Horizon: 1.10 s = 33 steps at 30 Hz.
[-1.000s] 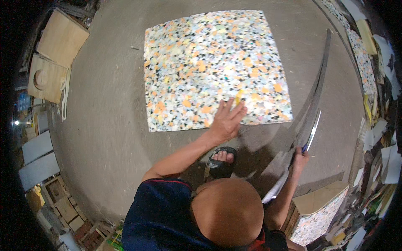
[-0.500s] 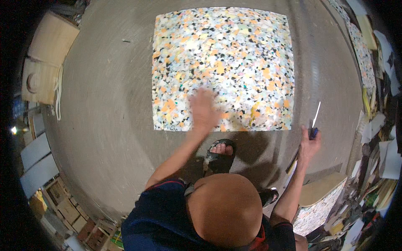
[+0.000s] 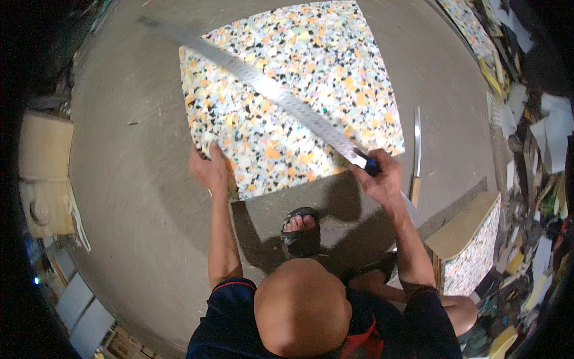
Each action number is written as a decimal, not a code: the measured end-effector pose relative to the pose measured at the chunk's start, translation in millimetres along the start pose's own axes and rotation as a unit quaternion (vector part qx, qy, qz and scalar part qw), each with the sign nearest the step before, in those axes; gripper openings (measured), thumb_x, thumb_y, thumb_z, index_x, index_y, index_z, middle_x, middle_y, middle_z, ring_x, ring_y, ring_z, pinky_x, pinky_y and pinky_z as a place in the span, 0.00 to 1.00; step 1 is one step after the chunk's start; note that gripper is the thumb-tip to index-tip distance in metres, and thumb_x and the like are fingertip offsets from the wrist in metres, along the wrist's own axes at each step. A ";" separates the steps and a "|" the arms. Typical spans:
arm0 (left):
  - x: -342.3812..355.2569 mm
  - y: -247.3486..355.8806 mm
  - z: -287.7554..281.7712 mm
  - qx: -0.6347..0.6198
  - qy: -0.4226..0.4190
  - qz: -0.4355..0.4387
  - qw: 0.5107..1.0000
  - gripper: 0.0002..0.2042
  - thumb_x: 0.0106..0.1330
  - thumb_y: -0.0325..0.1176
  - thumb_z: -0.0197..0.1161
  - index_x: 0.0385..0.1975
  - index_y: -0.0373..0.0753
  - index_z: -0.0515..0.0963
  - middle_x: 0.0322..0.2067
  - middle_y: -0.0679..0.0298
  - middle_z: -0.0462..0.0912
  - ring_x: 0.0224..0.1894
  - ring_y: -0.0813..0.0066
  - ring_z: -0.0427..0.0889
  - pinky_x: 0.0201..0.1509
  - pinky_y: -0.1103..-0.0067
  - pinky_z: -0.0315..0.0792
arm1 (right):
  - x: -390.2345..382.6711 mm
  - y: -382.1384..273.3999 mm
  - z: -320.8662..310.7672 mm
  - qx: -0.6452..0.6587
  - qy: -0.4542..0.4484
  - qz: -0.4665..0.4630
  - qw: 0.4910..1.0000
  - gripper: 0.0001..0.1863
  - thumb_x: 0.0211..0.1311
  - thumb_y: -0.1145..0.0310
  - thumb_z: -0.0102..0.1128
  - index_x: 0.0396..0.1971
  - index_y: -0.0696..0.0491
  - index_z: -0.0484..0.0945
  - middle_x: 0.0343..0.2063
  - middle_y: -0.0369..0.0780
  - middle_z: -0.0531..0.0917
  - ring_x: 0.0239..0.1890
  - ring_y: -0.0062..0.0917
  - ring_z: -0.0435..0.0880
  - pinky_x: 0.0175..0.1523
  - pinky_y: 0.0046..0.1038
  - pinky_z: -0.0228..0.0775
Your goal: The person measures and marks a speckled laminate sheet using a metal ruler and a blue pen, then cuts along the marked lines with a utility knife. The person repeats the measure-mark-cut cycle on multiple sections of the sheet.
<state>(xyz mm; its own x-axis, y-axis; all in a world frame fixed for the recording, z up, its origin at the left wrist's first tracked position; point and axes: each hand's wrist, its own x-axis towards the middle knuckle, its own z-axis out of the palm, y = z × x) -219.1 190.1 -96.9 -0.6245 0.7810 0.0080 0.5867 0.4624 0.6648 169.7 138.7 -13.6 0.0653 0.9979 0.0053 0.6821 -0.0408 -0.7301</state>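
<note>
A speckled multicoloured foam sheet [image 3: 311,54] lies on the concrete floor, slightly skewed. My left hand [image 3: 208,167] grips its lower left edge, thumb on top and some fingers hidden. My right hand [image 3: 379,179], at the lower right edge, is closed on a long metal straightedge [image 3: 239,72] and a blue-and-black object [image 3: 372,166] at that end. The straightedge stretches diagonally over the sheet and past its upper left corner, blurred toward that end. A long knife [image 3: 417,149] with a wooden handle lies just right of the sheet.
A sandalled foot [image 3: 299,230] is below the sheet. A speckled-sided block [image 3: 469,257] with a tan top stands at lower right. Piled scraps [image 3: 538,119] line the right side; boards [image 3: 45,149] stand at the left.
My left hand has moved left onto the sheet's edge. My right hand has moved left and up, swinging the straightedge diagonally over the sheet, which now sits more skewed.
</note>
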 end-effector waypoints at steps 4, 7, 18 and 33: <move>-8.8 -5.5 -12.9 -0.094 -0.081 -0.023 0.992 0.32 0.72 0.47 0.61 0.68 0.30 0.66 0.65 0.41 0.68 0.68 0.45 0.65 0.70 0.58 0.60 | -7.4 -13.9 32.4 -0.020 -0.040 -0.104 0.994 0.20 0.50 0.55 0.77 0.28 0.56 0.80 0.25 0.46 0.82 0.29 0.44 0.84 0.37 0.40 0.76; -9.8 8.9 -18.7 0.026 0.140 0.170 0.975 0.31 0.75 0.51 0.57 0.68 0.32 0.67 0.70 0.44 0.63 0.74 0.49 0.60 0.74 0.51 0.55 | 3.4 -9.7 32.1 -0.034 -0.057 -0.159 0.985 0.21 0.52 0.51 0.75 0.29 0.54 0.78 0.25 0.45 0.82 0.31 0.43 0.85 0.37 0.42 0.77; 1.3 -26.3 -49.2 0.157 -0.164 0.372 0.900 0.21 0.67 0.46 0.70 0.21 0.37 0.72 0.19 0.62 0.71 0.27 0.64 0.70 0.35 0.66 0.67 | 14.3 16.8 56.2 -0.086 -0.116 -0.315 0.938 0.20 0.46 0.53 0.75 0.28 0.52 0.78 0.28 0.37 0.79 0.39 0.34 0.80 0.41 0.38 0.72; -32.4 -52.0 -3.4 0.046 -0.128 0.203 0.970 0.21 0.60 0.42 0.77 0.18 0.35 0.75 0.13 0.69 0.71 0.19 0.82 0.66 0.23 0.79 0.64 | -24.8 109.0 36.5 -0.080 0.186 0.000 0.979 0.16 0.60 0.68 0.67 0.46 0.58 0.82 0.44 0.50 0.84 0.43 0.46 0.85 0.50 0.42 0.78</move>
<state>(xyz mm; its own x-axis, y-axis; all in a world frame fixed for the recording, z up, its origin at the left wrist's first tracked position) -231.2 139.3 -129.2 -0.1903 0.9798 0.0612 0.8080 0.1209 0.5766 215.8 111.4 -118.2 0.3057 0.9117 0.2746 0.7853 -0.0783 -0.6142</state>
